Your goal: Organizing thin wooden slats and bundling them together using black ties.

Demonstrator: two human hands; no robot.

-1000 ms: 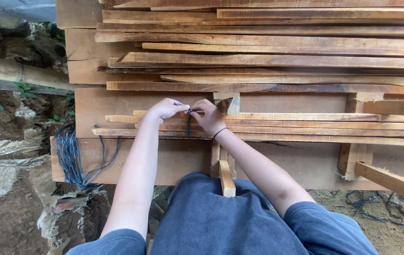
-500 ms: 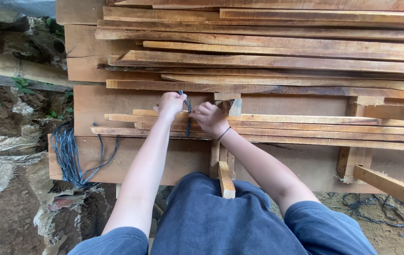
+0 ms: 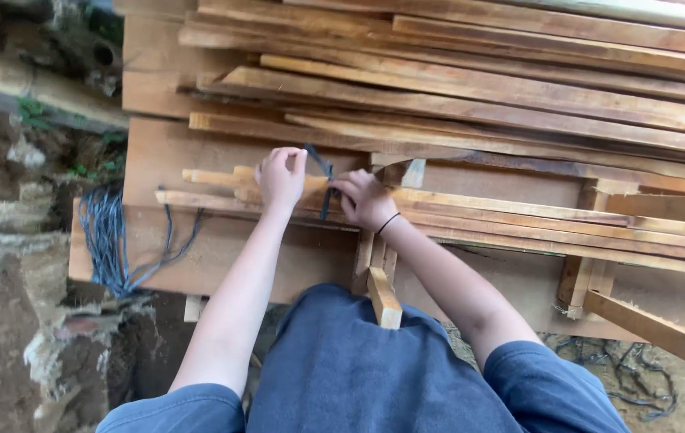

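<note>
At frame centre, left hand [image 3: 280, 176] and right hand [image 3: 365, 199] each pinch the dark blue strap [image 3: 325, 183] – looped round thin wooden slats [image 3: 470, 210].

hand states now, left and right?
Left hand: closed, holding the dark strap.
Right hand: closed on the same strap, over the wooden slats.

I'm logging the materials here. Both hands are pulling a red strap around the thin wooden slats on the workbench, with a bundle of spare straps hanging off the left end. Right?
Not quite: in the head view the strap is dark blue-grey, not red. Left hand and right hand do hold it at the thin wooden slats, and the bundle of spare straps hangs there.
</note>
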